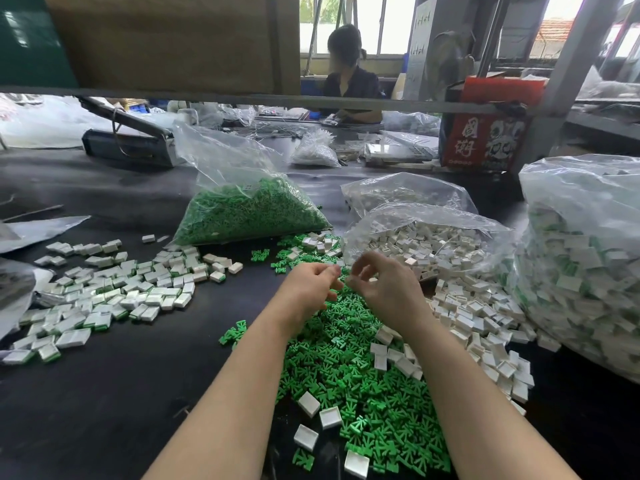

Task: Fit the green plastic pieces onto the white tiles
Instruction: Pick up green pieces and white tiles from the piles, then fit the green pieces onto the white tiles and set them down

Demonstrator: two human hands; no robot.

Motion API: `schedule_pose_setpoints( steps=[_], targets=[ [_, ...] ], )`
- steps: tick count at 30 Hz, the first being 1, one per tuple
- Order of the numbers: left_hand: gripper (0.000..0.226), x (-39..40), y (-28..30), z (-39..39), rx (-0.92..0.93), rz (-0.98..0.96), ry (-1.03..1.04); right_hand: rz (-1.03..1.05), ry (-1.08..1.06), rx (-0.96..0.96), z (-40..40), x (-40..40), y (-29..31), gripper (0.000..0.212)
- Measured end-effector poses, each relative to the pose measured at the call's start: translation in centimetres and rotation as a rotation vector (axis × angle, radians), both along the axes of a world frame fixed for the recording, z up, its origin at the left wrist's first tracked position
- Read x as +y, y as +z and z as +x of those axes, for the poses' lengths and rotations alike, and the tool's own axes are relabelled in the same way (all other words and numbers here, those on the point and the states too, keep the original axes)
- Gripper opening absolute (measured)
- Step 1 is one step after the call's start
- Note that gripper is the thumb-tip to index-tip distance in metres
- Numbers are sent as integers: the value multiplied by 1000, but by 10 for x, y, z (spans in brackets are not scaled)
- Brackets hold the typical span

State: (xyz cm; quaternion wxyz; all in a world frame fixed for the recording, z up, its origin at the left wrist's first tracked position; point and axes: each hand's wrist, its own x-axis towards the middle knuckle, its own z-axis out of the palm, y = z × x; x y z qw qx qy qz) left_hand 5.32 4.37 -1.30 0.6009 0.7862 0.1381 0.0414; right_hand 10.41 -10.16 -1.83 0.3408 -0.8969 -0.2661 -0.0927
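Both hands hover close together above the heap of green plastic pieces [363,386]. The left hand [308,289] has its fingers curled in toward the thumb, and the right hand [384,289] pinches thumb to forefinger with the other fingers fanned out; whether either has hold of a piece is too blurred to tell.

The loose green heap runs from under the hands toward the near edge of the black table [104,393], with a few white tiles [485,323] scattered on it and many more just beside it on the right. These spill from the mouth of an open clear bag of white tiles [426,237]. Behind the hands lies a clear bag of green pieces [249,209], tilted, its mouth open upward. At the far right stands a big, full bag of fitted tiles [585,265], white with green showing. A further, nearly flat bag [401,192] sits behind the tile bag.

To the left, well apart from the hands, a spread of finished tiles [114,289] covers the table. Between that spread and the green heap the black surface is bare, wide down to the near edge.
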Motion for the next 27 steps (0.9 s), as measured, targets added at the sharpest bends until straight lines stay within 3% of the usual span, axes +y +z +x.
schedule_pose_setpoints(
  steps=[3, 7, 11, 15, 22, 27],
  targets=[
    [20, -1, 0, 1, -6, -237, 16, 143, 81, 35, -3, 4, 7, 13],
    [5, 7, 2, -2, -74, -355, 32, 181, 96, 27, -7, 6, 6, 21],
    [8, 14, 6, -5, -111, -482, 96, -63, 63, 120, -6, 4, 5, 22],
    [13, 14, 7, -6, -123, -555, 112, -353, 145, 226, -12, 8, 7, 48],
    [26, 9, 8, -5, -128, -666, 18, -426, 65, 113, -11, 11, 4, 14],
    [29, 9, 8, -5, -191, -866, -45, -399, 115, 96, -12, 13, 3, 37]
  ],
)
